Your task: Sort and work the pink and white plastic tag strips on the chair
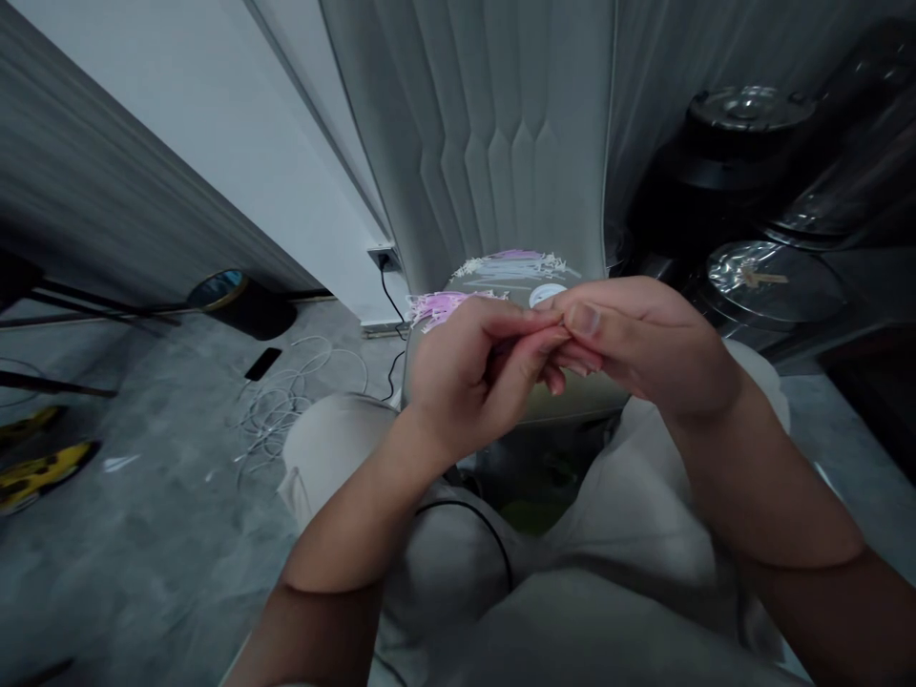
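My left hand (468, 372) and my right hand (636, 343) meet in front of me above my knees, fingertips pinched together. Whatever they pinch is too small and hidden to name. Just behind the hands stands a small round table (572, 401) carrying heaps of thin pink strips (436, 305) and white strips (515, 265), plus a small white round object (548, 295). I sit with light-coloured trousers (343, 448) on my legs, and a black cable (487, 534) runs across my lap.
A tangle of white cable (279, 405) and a black phone (262, 364) lie on the grey floor at left. A wall socket (383, 256) has a black lead plugged in. Dark appliances with shiny lids (773, 277) crowd the right. Yellow objects (39, 468) sit far left.
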